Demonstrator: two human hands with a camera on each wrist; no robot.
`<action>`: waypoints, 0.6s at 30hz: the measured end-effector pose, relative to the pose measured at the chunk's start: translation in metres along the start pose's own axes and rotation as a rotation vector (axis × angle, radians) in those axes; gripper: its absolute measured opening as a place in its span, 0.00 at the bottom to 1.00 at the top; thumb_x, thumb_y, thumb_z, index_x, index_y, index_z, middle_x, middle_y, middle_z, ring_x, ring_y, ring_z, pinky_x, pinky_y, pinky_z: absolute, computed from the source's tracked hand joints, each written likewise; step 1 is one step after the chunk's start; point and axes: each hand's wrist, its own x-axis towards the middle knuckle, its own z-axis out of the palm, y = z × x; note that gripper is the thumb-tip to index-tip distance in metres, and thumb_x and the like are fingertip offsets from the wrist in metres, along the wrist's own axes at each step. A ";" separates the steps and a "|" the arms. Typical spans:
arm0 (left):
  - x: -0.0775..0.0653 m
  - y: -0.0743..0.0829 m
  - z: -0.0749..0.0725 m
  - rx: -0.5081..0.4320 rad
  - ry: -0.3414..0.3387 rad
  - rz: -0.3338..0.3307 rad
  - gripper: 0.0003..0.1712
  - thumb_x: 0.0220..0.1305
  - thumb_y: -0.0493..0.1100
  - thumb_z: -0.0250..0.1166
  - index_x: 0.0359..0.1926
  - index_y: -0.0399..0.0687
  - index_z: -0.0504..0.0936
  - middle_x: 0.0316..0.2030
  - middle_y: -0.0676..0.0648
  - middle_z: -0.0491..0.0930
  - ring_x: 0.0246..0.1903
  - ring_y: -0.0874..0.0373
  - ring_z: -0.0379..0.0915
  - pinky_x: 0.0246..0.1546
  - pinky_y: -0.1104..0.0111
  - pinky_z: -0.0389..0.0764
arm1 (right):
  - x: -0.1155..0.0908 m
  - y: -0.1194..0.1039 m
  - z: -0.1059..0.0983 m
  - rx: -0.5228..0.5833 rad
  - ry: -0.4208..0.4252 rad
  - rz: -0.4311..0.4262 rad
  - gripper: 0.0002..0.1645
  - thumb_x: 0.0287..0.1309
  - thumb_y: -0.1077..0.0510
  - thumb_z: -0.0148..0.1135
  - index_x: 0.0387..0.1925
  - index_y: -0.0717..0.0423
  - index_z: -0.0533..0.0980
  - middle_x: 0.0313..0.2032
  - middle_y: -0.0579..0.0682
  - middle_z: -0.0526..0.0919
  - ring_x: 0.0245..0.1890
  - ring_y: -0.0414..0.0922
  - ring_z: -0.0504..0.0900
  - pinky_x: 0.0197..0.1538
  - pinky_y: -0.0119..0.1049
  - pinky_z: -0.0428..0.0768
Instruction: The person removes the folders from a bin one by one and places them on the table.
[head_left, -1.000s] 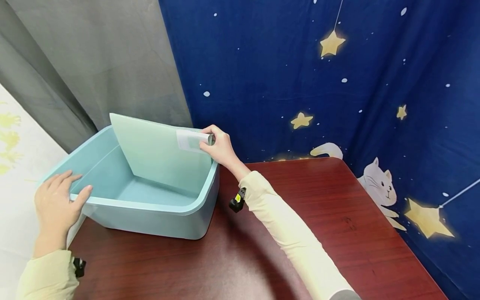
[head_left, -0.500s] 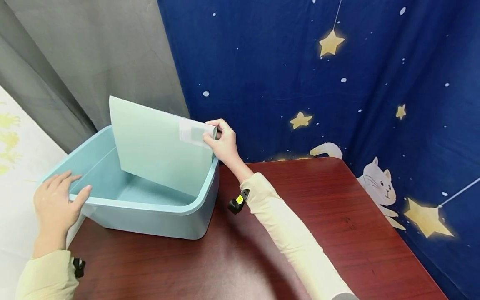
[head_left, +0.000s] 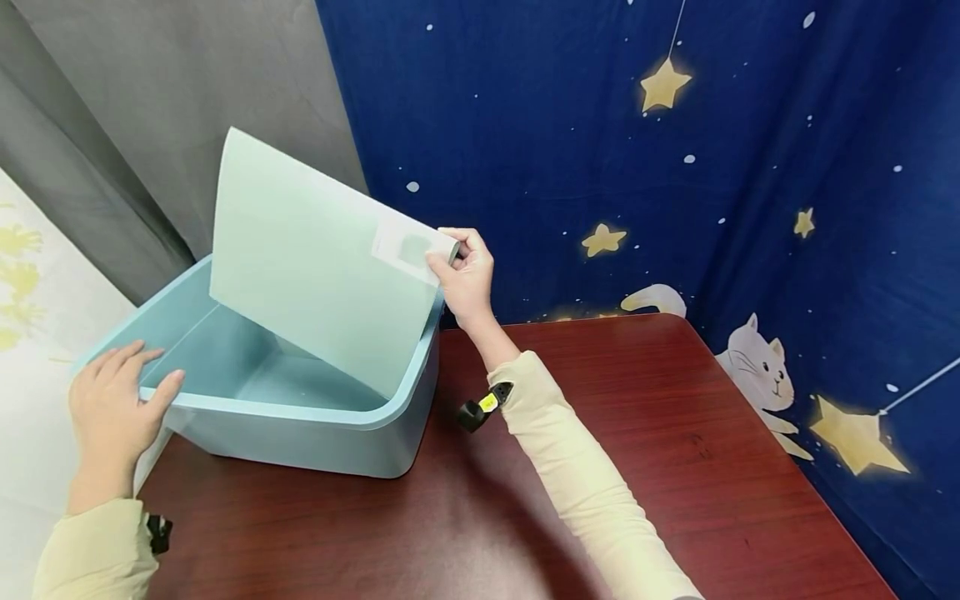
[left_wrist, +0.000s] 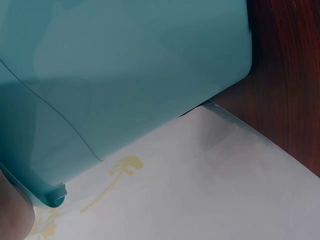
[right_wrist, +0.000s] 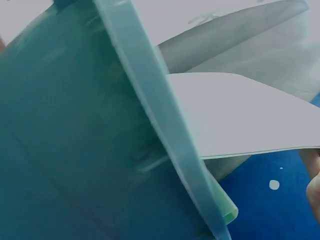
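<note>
A thin, flexible pale green sheet (head_left: 315, 258) with a white label at its upper right corner slants out of a light blue plastic bin (head_left: 277, 410). My right hand (head_left: 471, 271) pinches that labelled corner, thumb in front, and the corner curls. The sheet's lower edge is tilted and overlaps the bin's right wall. In the right wrist view the sheet (right_wrist: 240, 117) shows beyond the bin's rim (right_wrist: 145, 90), with part of the hand at the right edge. My left hand (head_left: 112, 408) rests on the bin's near left corner, its fingers extended over the rim.
The bin stands on a reddish-brown wooden table (head_left: 615, 417). Behind hang a grey curtain (head_left: 277, 83) and a dark blue one (head_left: 525, 125) with stars and a cat. A white cloth (head_left: 37, 375) with yellow prints lies at the left, also beneath the bin in the left wrist view.
My right hand has moved up and to the right with the sheet's corner. The sheet has risen and tilted, its left end higher above the rim. The left hand has stayed in place.
</note>
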 end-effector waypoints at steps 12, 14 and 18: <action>0.000 0.004 -0.001 -0.003 0.009 0.001 0.30 0.57 0.55 0.52 0.46 0.31 0.76 0.54 0.31 0.70 0.59 0.38 0.58 0.62 0.51 0.50 | 0.003 -0.024 -0.011 0.158 0.168 -0.093 0.18 0.39 0.80 0.56 0.38 0.71 0.71 0.31 0.47 0.80 0.27 0.40 0.78 0.29 0.29 0.78; 0.000 0.004 -0.001 -0.006 0.014 0.007 0.30 0.57 0.56 0.52 0.45 0.31 0.76 0.54 0.31 0.70 0.59 0.38 0.58 0.62 0.52 0.50 | 0.004 -0.029 -0.012 0.177 0.181 -0.107 0.17 0.40 0.80 0.56 0.37 0.68 0.72 0.31 0.47 0.80 0.28 0.40 0.78 0.29 0.29 0.78; 0.000 0.002 0.000 -0.019 0.037 0.023 0.30 0.56 0.56 0.53 0.44 0.32 0.77 0.53 0.31 0.71 0.58 0.37 0.59 0.62 0.53 0.52 | 0.006 -0.035 -0.017 0.209 0.198 -0.144 0.19 0.40 0.79 0.56 0.35 0.60 0.73 0.31 0.47 0.80 0.28 0.40 0.79 0.30 0.29 0.78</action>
